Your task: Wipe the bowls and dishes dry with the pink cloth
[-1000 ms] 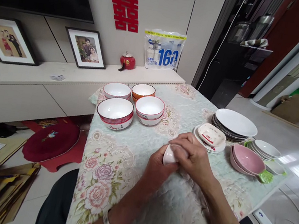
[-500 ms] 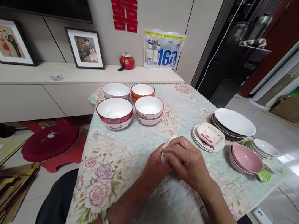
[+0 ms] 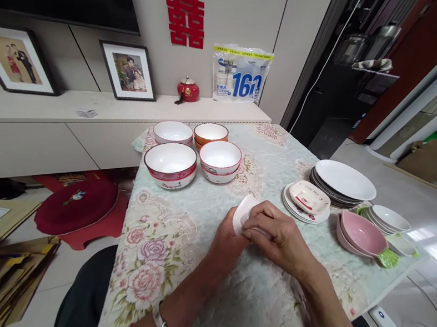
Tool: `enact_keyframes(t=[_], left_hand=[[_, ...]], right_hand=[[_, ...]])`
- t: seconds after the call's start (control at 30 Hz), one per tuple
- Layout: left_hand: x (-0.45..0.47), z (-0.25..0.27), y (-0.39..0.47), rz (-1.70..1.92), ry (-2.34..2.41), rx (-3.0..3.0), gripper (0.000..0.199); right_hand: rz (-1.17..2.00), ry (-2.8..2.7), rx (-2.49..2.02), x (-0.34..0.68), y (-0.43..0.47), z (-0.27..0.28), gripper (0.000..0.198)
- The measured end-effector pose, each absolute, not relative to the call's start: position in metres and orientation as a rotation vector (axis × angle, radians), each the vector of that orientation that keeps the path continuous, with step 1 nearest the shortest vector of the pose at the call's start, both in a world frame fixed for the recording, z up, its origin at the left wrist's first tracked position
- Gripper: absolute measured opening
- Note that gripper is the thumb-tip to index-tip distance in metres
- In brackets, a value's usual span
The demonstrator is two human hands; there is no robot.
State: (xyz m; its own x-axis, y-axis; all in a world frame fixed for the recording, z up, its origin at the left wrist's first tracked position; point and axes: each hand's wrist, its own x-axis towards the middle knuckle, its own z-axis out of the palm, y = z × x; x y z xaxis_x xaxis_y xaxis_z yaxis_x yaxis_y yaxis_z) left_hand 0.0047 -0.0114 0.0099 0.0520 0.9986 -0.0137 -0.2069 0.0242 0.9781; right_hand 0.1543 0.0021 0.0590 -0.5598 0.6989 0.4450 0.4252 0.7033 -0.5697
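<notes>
My left hand [image 3: 229,239] is closed round a small white ceramic piece with a curved rim [image 3: 242,210], whose lower part is hidden by fingers; whether it is a spoon or a small dish I cannot tell. My right hand [image 3: 275,238] presses against the same piece from the right, its fingers curled over the lower part. Both hands are above the flowered tablecloth [image 3: 175,218]. Ahead to the left are patterned bowls [image 3: 170,163]. Nearest on the right is a squarish bear-print dish [image 3: 309,196] stacked on small plates.
Farther right stand a stack of large plates [image 3: 346,179], pink leaf-shaped dishes [image 3: 362,233] and small white bowls [image 3: 390,217]. Behind the table runs a low cabinet [image 3: 122,110] carrying photo frames [image 3: 128,73], a red jar [image 3: 188,90] and a bag marked 160 [image 3: 240,74]. A red stool [image 3: 78,203] is at left.
My hands have shifted so that more of the white piece shows above the left hand. The right fingers have slid lower and rightward off its top. The dishes on the table stay put.
</notes>
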Motion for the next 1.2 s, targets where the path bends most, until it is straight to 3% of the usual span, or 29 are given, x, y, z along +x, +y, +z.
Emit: enact_keyframes(t=[0.23, 0.43, 0.57, 0.77, 0.9, 1.1, 1.2], left_hand=[[0.004, 0.009, -0.010, 1.189, 0.939, 1.035, 0.057], [-0.004, 0.023, -0.011, 1.165, 1.070, 1.175, 0.044], [-0.002, 0.016, -0.010, 1.173, 1.013, 1.146, 0.037], [0.010, 0.000, -0.014, 1.169, 0.844, 1.157, 0.057], [0.012, 0.003, -0.016, 1.232, 0.858, 1.180, 0.068], [0.012, 0.014, -0.017, 1.221, 1.081, 1.299, 0.041], [0.012, 0.020, -0.019, 1.193, 1.131, 1.334, 0.040]], right_hand=[[0.329, -1.944, -1.019, 0.166, 0.020, 0.039, 0.009], [0.421, -2.143, -0.838, 0.149, 0.000, 0.053, 0.013], [0.389, -1.976, -0.983, 0.157, 0.009, 0.046, 0.011], [0.532, -1.781, -1.181, 0.170, 0.029, 0.025, 0.012], [0.431, -1.802, -1.161, 0.161, 0.018, 0.035, 0.011], [0.418, -2.149, -0.867, 0.143, -0.009, 0.065, 0.016], [0.359, -2.057, -0.921, 0.150, -0.001, 0.058, 0.014]])
